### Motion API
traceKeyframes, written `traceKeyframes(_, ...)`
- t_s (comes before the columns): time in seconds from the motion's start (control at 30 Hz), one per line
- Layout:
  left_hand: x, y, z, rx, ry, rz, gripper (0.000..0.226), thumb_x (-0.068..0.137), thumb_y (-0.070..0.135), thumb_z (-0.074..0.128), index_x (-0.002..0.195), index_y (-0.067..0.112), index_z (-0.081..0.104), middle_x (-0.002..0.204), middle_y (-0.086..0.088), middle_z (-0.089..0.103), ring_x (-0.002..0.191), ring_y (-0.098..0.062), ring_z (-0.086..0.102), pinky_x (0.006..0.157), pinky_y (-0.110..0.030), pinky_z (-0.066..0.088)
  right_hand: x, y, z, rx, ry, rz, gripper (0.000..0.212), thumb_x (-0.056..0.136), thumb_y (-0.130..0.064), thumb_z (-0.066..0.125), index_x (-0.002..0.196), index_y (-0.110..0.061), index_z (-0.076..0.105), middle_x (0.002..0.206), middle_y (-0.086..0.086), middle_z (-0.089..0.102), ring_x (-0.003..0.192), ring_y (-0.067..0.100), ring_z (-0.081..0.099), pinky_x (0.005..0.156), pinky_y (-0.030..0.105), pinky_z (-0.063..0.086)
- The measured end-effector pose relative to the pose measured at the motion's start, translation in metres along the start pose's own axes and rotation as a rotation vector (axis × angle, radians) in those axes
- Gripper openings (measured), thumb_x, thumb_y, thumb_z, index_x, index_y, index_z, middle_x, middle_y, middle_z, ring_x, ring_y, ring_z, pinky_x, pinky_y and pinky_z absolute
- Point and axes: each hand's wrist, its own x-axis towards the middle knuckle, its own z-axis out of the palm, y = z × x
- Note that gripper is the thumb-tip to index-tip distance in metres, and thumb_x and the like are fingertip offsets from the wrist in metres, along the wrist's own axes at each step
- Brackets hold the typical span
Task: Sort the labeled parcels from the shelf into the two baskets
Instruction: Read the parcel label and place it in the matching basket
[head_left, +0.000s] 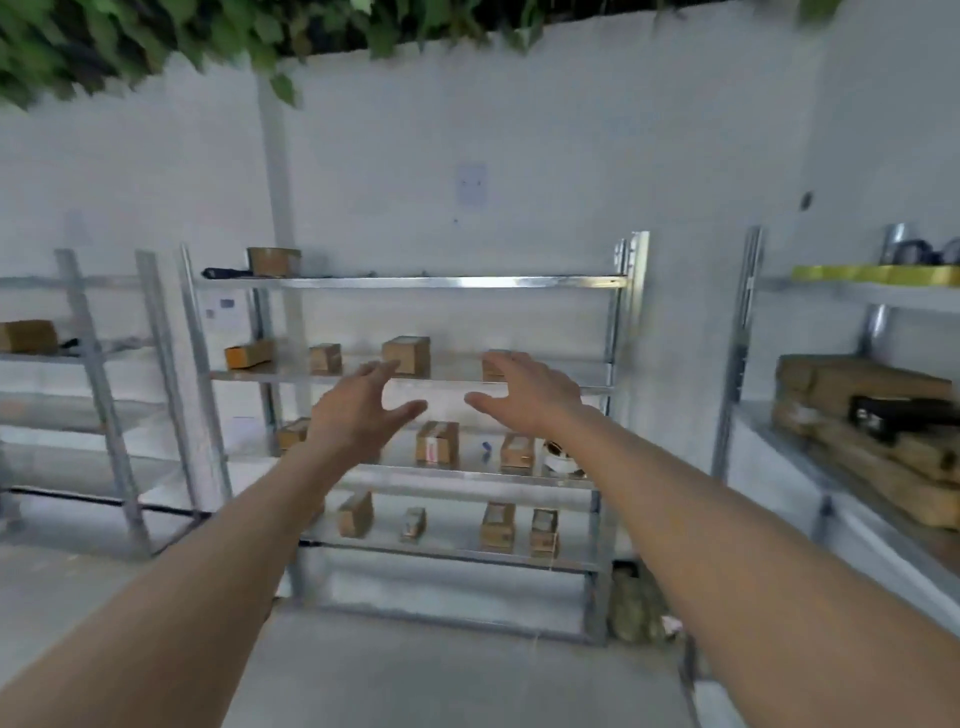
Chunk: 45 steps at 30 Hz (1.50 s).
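Observation:
A metal shelf (415, 282) stands ahead against the white wall, with several small brown cardboard parcels on its lower levels. One parcel (407, 354) sits mid-shelf just beyond my left fingertips. Another parcel (490, 367) is partly hidden behind my right hand. A parcel with a pink label (437, 443) stands one level lower. My left hand (358, 410) and my right hand (524, 392) are both stretched out toward the shelf, fingers spread, holding nothing. No basket is in view.
A second metal rack (98, 364) stands at the left with a box on it. At the right, another rack (737, 364) holds long cardboard cartons (857, 384) and a yellow tray. Green leaves hang overhead. Grey floor lies before the shelf.

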Motion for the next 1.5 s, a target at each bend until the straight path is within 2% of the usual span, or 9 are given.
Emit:
traceKeyframes(0.23, 0.048, 0.093, 0.066, -0.156, -0.109, 0.274, 0.076, 0.09, 0.069, 0.051, 0.155, 0.034, 0.031, 0.157, 0.004, 0.039, 0.135, -0.024, 0.047, 0.094, -0.044, 0.052, -0.05, 0.099, -0.029, -0.05, 0.023, 0.339, 0.081, 0.093, -0.073, 0.047, 0.161, -0.036, 0.022, 0.167, -0.002, 0.027, 0.148, 0.026, 0.036, 0.114, 0.046, 0.037)
traceKeyframes(0.4, 0.056, 0.168, 0.112, -0.243, -0.197, 0.425, 0.077, 0.091, 0.07, 0.049, 0.155, 0.03, 0.032, 0.161, 0.005, 0.031, 0.143, -0.022, 0.038, 0.104, -0.044, 0.046, -0.104, 0.156, -0.042, -0.11, 0.053, 0.552, 0.079, 0.094, -0.075, 0.041, 0.161, -0.038, 0.023, 0.169, -0.002, 0.018, 0.153, 0.023, 0.024, 0.12, 0.046, 0.03)
traceKeyframes(0.63, 0.027, 0.292, 0.168, -0.411, -0.321, 0.651, 0.075, 0.092, 0.068, 0.048, 0.155, 0.031, 0.031, 0.159, 0.005, 0.035, 0.142, -0.021, 0.04, 0.105, -0.042, 0.042, -0.211, 0.23, -0.067, -0.175, 0.09, 0.855, 0.073, 0.083, -0.079, 0.035, 0.15, -0.052, 0.032, 0.155, -0.005, 0.045, 0.133, 0.027, 0.051, 0.099, 0.047, 0.051)
traceKeyframes(0.7, 0.017, 0.328, 0.179, -0.45, -0.341, 0.706, 0.072, 0.093, 0.067, 0.048, 0.154, 0.033, 0.032, 0.157, 0.007, 0.038, 0.139, -0.021, 0.043, 0.102, -0.041, 0.045, -0.238, 0.247, -0.078, -0.188, 0.105, 0.948, 0.061, 0.09, -0.071, 0.044, 0.145, -0.045, 0.042, 0.15, -0.002, 0.049, 0.13, 0.027, 0.053, 0.097, 0.043, 0.049)
traceKeyframes(0.8, 0.007, 0.379, 0.195, -0.511, -0.38, 0.778, 0.065, 0.093, 0.064, 0.051, 0.15, 0.035, 0.037, 0.152, 0.008, 0.045, 0.132, -0.021, 0.05, 0.093, -0.038, 0.047, -0.265, 0.278, -0.093, -0.224, 0.116, 1.072, 0.066, 0.095, -0.068, 0.046, 0.154, -0.044, 0.032, 0.16, -0.004, 0.037, 0.142, 0.026, 0.043, 0.107, 0.043, 0.042)
traceKeyframes(1.07, 0.01, 0.509, 0.242, -0.597, -0.489, 0.884, 0.047, 0.089, 0.066, 0.049, 0.129, 0.042, 0.052, 0.122, 0.012, 0.063, 0.108, -0.015, 0.061, 0.085, -0.039, 0.055, -0.302, 0.366, -0.125, -0.187, 0.214, 1.188, 0.066, 0.098, -0.068, 0.04, 0.158, -0.043, 0.026, 0.164, -0.007, 0.031, 0.146, 0.022, 0.038, 0.108, 0.038, 0.036)
traceKeyframes(1.17, 0.016, 0.551, 0.259, -0.606, -0.477, 0.925, 0.056, 0.088, 0.071, 0.046, 0.138, 0.047, 0.043, 0.128, 0.013, 0.061, 0.107, -0.014, 0.063, 0.078, -0.039, 0.059, -0.303, 0.399, -0.135, -0.125, 0.296, 1.236, 0.068, 0.097, -0.071, 0.039, 0.157, -0.042, 0.028, 0.162, -0.008, 0.034, 0.144, 0.021, 0.041, 0.102, 0.039, 0.04)
traceKeyframes(1.33, 0.031, 0.598, 0.283, -0.646, -0.469, 0.906, 0.061, 0.094, 0.058, 0.052, 0.15, 0.045, 0.034, 0.139, 0.009, 0.053, 0.114, -0.017, 0.059, 0.078, -0.033, 0.05, -0.295, 0.446, -0.139, -0.099, 0.279, 1.257, 0.069, 0.097, -0.072, 0.038, 0.158, -0.042, 0.026, 0.161, -0.007, 0.035, 0.143, 0.023, 0.041, 0.101, 0.04, 0.04)
traceKeyframes(1.5, 0.054, 0.627, 0.321, -0.66, -0.539, 0.924, 0.065, 0.088, 0.066, 0.047, 0.148, 0.044, 0.037, 0.137, 0.009, 0.055, 0.113, -0.016, 0.059, 0.084, -0.043, 0.057, -0.275, 0.485, -0.133, -0.065, 0.26, 1.267, 0.07, 0.097, -0.072, 0.037, 0.158, -0.042, 0.024, 0.161, -0.006, 0.036, 0.144, 0.023, 0.041, 0.102, 0.04, 0.04)
